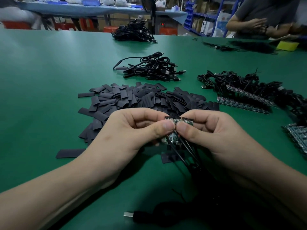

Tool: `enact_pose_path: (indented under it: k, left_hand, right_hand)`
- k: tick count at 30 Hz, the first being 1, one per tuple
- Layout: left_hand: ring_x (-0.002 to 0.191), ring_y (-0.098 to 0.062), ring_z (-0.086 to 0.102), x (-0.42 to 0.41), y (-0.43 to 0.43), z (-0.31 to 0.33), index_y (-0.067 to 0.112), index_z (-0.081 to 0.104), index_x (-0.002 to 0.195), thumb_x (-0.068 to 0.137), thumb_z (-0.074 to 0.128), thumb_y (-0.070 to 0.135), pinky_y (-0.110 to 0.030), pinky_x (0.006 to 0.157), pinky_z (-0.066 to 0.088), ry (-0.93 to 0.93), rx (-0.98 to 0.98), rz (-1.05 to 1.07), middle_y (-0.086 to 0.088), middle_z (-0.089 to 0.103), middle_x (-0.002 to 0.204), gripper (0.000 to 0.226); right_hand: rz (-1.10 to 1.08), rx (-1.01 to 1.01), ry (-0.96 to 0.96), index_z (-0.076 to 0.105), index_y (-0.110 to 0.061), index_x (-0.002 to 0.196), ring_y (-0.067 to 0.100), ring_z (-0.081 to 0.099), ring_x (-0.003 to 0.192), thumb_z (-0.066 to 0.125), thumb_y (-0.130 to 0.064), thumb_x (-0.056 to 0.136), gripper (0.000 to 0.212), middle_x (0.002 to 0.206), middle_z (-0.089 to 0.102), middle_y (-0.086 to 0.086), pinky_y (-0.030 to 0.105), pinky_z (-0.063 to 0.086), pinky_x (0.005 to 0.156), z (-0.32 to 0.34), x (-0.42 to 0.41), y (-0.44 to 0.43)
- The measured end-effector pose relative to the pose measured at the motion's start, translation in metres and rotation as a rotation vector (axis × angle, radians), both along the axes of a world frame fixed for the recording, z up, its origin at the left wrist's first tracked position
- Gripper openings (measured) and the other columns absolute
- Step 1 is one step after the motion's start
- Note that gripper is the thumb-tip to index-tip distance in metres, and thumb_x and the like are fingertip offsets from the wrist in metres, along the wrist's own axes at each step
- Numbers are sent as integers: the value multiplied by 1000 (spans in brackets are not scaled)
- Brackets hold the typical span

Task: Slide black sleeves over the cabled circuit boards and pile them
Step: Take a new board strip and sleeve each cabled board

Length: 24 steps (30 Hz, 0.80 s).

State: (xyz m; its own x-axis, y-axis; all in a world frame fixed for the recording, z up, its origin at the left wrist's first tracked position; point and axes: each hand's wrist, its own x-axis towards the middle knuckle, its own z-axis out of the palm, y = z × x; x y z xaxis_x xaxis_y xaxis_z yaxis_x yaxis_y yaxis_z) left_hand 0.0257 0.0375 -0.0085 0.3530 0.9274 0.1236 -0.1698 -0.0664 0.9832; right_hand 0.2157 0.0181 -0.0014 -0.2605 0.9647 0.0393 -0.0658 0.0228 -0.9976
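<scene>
Electronics assembly workshop, green worktable (41,72), piled black sleeves (132,98), cable bundles (152,67), stock shelving (197,17) (blue bins (189,6)) behind.

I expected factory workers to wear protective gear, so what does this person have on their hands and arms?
Nothing that shows. The left hand and right hand are bare: no gloves, rings or watch. Both forearms are uncovered to the picture's edge, with no sleeve in view. The thumbnails are cut short.

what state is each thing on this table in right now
left hand, pinching the circuit boards
right hand, pinching the same boards
circuit boards, held up, unsleeved, cables hanging down
black sleeves, loose heap, flat, unused
board strips, bare, lying among tangled cables
usb plug, lying flat, unplugged
</scene>
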Motion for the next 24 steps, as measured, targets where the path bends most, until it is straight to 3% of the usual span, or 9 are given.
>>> enact_pose_path:
  k: [2, 5, 8, 10, 13, 16, 19, 21, 24]
  left_hand:
    - [58, -5, 62, -1, 1, -1, 19, 80, 78, 63, 80, 31, -14, 57, 50, -17, 16, 25, -2, 73, 70, 19]
    - [57, -3, 61, -1, 0, 2, 23, 78, 74, 63, 80, 32, -12, 56, 48, -24, 85, 92, 3, 72, 67, 15]
    - [49, -1, 56, -1, -2, 6, 24, 76, 73, 65, 84, 32, -9, 45, 40, 27, 192, 153, 6, 67, 58, 14]
    - [45, -4, 52, -1, -3, 7, 24, 75, 74, 66, 85, 34, -11, 41, 36, 54, 244, 179, 6, 64, 55, 17]
    - [46, -6, 53, -1, -3, 5, 25, 74, 75, 66, 90, 33, -15, 40, 37, 63, 273, 197, 3, 65, 58, 20]
    - [47, -7, 55, -1, -1, 5, 29, 74, 78, 76, 76, 38, -17, 44, 44, 41, 314, 172, 3, 67, 64, 9]
    - [57, -1, 57, -7, 5, 4, 28, 74, 86, 96, 62, 44, -13, 56, 46, 127, 397, 236, 5, 68, 71, 23]
    - [64, 0, 60, -11, 12, 1, 26, 72, 90, 101, 56, 35, -9, 63, 45, 223, 433, 305, 6, 69, 74, 22]
    - [75, -3, 65, -15, 21, -7, 29, 70, 96, 101, 57, 25, -15, 72, 48, 395, 458, 386, 10, 71, 80, 15]
  right_hand:
    - [-44, -1, -46, 80, -20, 83, 5, 70, 71, 76, -30, 72, 16, 82, 78, 3, 13, 52, 67, -1, 2, 1]
    - [-195, 130, -335, 77, -21, 84, 3, 64, 67, 80, -30, 81, 10, 76, 73, -8, 15, 50, 65, -6, 5, 3]
    - [-337, 441, -625, 76, -31, 99, 4, 66, 93, 72, -41, 90, 14, 94, 70, -17, 21, 51, 81, -5, 8, 1]
    - [-295, 609, -658, 76, -28, 101, 11, 62, 109, 59, -44, 95, 24, 102, 68, -18, 26, 47, 90, -2, 5, -3]
    - [-177, 665, -638, 74, -26, 92, 16, 62, 107, 60, -42, 94, 21, 98, 69, -16, 32, 47, 90, -3, -2, -9]
    - [-138, 524, -501, 76, -27, 85, 14, 69, 93, 68, -31, 91, 10, 89, 73, -9, 31, 53, 82, -2, -6, -12]
    - [-106, 369, -213, 77, -24, 80, 10, 74, 78, 65, -32, 89, 17, 80, 78, -2, 22, 57, 75, 8, -6, -13]
    - [-37, 246, 44, 76, -25, 79, 15, 72, 63, 61, -38, 86, 21, 72, 74, 2, 23, 57, 65, 16, -5, -14]
    - [27, 129, 307, 73, -26, 78, 6, 60, 44, 55, -37, 91, 25, 65, 68, -4, 21, 52, 48, 27, 0, -13]
